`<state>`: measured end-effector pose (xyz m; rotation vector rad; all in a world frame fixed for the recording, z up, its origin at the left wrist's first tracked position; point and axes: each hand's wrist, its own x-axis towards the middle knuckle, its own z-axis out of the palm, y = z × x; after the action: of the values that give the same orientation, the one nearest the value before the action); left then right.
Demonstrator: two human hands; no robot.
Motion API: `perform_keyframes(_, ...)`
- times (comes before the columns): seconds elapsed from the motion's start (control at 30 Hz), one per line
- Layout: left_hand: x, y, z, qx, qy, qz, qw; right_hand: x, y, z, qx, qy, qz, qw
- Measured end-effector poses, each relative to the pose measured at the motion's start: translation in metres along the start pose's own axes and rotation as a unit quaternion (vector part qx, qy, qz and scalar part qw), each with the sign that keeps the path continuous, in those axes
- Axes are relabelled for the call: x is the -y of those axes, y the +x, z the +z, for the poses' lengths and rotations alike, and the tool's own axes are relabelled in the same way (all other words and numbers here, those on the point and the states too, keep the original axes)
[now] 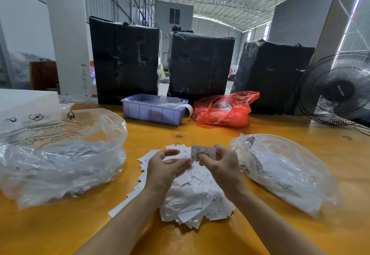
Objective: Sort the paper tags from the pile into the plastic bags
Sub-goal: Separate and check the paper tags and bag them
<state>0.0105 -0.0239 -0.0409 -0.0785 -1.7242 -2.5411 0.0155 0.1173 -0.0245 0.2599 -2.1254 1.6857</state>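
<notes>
A pile of white paper tags [192, 198] lies on the yellow table in front of me, some marked XL. My right hand [222, 166] pinches one tag marked XS [202, 151] and holds it upright above the pile. Beside it, my left hand [168, 167] hovers palm up with relaxed fingers that hold nothing. A large clear plastic bag [60, 154] with tags inside sits to the left. A second clear plastic bag [286, 172] with tags lies to the right.
A lilac plastic bin [152, 112] and a red plastic bag [226, 110] stand behind the pile. Three black wrapped bales [200, 64] line the table's far edge. A black fan [338, 90] is at the right, and a white box [26, 100] at the far left.
</notes>
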Motion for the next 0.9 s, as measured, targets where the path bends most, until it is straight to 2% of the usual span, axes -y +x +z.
perform_keyframes(0.2,0.0010,-0.0001,0.0000,0.007,0.016,-0.001,1.000,-0.0022,0.0010,0.0006,-0.018,-0.042,-0.028,0.999)
perform_keyframes(0.43,0.0026,0.0031,-0.0039,-0.010,0.010,-0.006,1.000,-0.0063,0.0001,-0.0005,0.039,-0.063,-0.037,0.997)
perform_keyframes(0.7,0.0042,0.0061,-0.0065,-0.041,0.004,0.002,0.999,-0.0049,0.0022,-0.0058,0.136,0.029,0.062,0.988)
perform_keyframes(0.9,0.0049,0.0057,-0.0056,-0.055,0.030,0.026,0.998,-0.0071,0.0025,-0.0025,0.186,-0.062,0.095,0.976)
